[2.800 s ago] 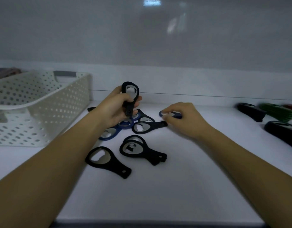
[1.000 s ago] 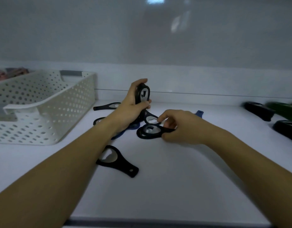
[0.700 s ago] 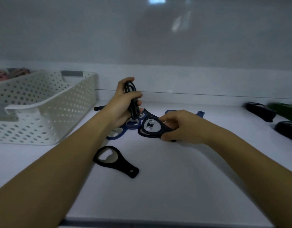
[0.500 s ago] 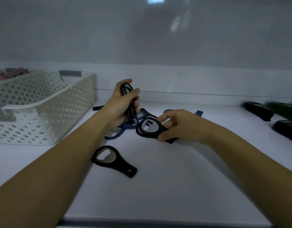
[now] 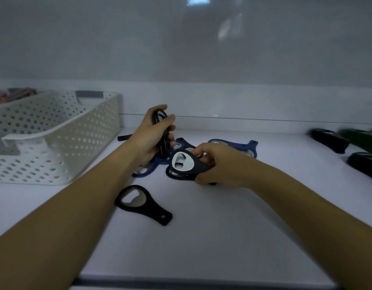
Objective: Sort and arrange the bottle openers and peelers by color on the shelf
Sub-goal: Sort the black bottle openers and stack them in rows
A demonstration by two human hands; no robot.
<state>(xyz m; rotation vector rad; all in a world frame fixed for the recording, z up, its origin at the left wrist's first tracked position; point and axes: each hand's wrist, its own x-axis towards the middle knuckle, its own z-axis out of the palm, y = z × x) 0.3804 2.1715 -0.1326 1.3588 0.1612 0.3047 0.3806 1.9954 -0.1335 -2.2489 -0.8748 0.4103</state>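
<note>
I see the left hand (image 5: 153,139) curled round a few black bottle openers (image 5: 160,126), held upright and edge-on above the back of the shelf (image 5: 202,237); I cannot count them. The right hand (image 5: 218,164) grips another black opener (image 5: 187,164) by its handle, ring tilted toward the camera. A second dark ring (image 5: 176,175) sits just under it, and I cannot tell whether it is held or lying flat.

Blue openers (image 5: 233,144) lie between and behind the hands, some overlapping. A lone black opener (image 5: 141,203) lies flat beside the left forearm, apart from the pile.

Edges: the white perforated basket (image 5: 61,143) walls the left side, and the back wall runs just behind the left hand. On the right are black handled items (image 5: 329,141) and a blurred green item (image 5: 361,139) — well apart from the hands. Bare shelf runs from the lone opener to the front edge (image 5: 202,283).
</note>
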